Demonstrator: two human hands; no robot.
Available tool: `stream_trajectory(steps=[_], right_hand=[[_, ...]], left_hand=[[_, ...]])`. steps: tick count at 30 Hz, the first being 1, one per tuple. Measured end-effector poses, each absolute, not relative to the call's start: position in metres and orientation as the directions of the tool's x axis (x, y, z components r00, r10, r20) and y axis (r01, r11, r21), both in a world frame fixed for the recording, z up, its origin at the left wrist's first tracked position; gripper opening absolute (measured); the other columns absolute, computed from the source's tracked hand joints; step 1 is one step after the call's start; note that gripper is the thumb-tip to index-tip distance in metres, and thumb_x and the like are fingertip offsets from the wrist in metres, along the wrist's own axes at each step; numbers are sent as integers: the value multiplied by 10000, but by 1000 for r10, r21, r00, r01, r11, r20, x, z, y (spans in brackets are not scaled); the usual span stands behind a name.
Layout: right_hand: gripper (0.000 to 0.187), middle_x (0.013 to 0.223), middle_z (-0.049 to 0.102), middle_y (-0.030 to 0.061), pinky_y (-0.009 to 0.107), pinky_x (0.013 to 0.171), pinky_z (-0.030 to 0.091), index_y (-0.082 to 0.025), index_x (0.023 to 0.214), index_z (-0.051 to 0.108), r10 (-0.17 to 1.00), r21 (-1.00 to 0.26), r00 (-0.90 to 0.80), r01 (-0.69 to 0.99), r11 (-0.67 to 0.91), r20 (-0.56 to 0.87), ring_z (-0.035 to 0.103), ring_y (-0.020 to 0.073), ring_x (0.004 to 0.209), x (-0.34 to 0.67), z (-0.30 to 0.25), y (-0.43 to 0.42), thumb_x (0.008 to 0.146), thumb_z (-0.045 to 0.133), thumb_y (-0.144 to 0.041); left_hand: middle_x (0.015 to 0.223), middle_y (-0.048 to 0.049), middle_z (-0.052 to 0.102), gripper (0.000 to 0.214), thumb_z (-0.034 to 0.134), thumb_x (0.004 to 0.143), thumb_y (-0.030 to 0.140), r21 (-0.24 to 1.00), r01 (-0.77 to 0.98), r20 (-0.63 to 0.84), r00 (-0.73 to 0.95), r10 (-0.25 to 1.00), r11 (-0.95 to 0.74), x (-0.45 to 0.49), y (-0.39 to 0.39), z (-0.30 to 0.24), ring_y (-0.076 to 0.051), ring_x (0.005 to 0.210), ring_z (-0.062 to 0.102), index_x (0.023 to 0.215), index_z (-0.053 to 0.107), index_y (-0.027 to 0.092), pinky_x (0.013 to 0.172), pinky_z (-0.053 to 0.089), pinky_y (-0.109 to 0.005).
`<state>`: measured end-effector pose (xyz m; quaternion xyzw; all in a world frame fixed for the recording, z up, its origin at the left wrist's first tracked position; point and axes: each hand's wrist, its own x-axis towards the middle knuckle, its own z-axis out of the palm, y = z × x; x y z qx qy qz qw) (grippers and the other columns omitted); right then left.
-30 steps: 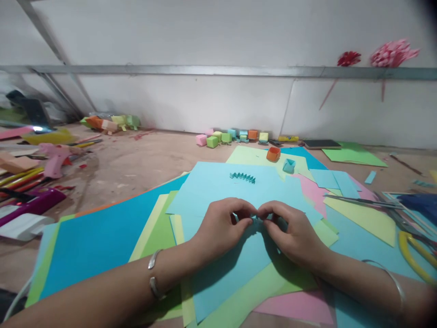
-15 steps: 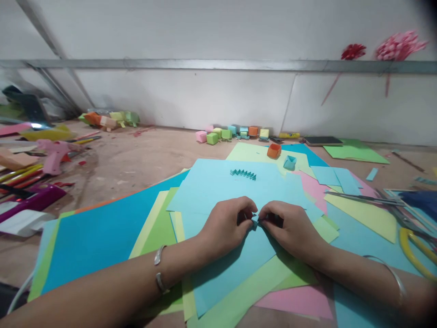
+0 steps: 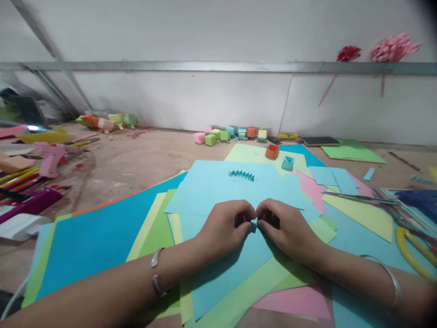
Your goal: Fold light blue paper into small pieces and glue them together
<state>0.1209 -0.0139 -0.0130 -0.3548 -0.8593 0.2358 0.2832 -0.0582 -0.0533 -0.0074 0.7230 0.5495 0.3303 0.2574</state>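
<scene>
My left hand (image 3: 230,223) and my right hand (image 3: 287,225) meet over a light blue paper sheet (image 3: 218,259). Both pinch a small blue piece of folded paper (image 3: 253,226) between thumb and fingertips; most of it is hidden by the fingers. Just beyond my hands, a zigzag-folded teal paper strip (image 3: 241,175) lies on another light blue sheet (image 3: 205,187). Farther back sit an open orange paper box (image 3: 272,151) and an open light blue paper box (image 3: 287,163).
Small coloured paper cubes (image 3: 224,135) line the wall. At right lie scissors with yellow handles (image 3: 406,248) and cut paper pieces (image 3: 332,176). A pink glue gun (image 3: 51,157), pencils and a white block (image 3: 23,225) are at left. Large coloured sheets (image 3: 95,241) overlap beneath my arms.
My fingertips have come closer together, and less of the small blue paper piece shows between them. The whole view has shifted slightly.
</scene>
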Motion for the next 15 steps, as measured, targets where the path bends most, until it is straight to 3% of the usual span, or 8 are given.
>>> stream_trajectory(steps=[3, 7, 11, 15], right_hand=[[149, 793, 671, 15, 272, 639, 442, -201, 851, 614, 712, -624, -602, 411, 665, 362, 579, 148, 693, 121, -12, -15, 814, 503, -109], [134, 713, 647, -8, 252, 592, 433, -197, 847, 589, 724, -634, -571, 404, 659, 388, 563, 128, 608, 123, -12, -16, 833, 476, -126], [121, 711, 642, 18, 265, 594, 432, -189, 825, 574, 643, -477, -570, 434, 764, 512, 571, 148, 626, 124, -13, -16, 840, 463, -143], [160, 766, 659, 56, 284, 620, 444, -178, 844, 583, 568, -359, -582, 442, 822, 582, 589, 176, 691, 125, -14, -15, 839, 435, -119]], left_hand=[[708, 11, 640, 146, 578, 720, 74, 766, 572, 232, 180, 956, -294, -58, -55, -7, -116, 621, 539, 807, 635, 178, 611, 437, -249], [762, -1, 625, 204, 591, 712, 103, 862, 440, 197, 167, 966, -252, -57, -56, 0, -118, 661, 550, 904, 624, 167, 602, 447, -242], [789, -28, 625, 247, 680, 705, 249, 971, 222, 42, 196, 980, -86, -58, -55, 6, -133, 683, 559, 927, 638, 147, 608, 457, -256], [773, -40, 625, 240, 648, 773, 367, 998, 50, -37, 207, 978, 27, -61, -55, 8, -131, 680, 554, 871, 672, 149, 641, 456, -270]])
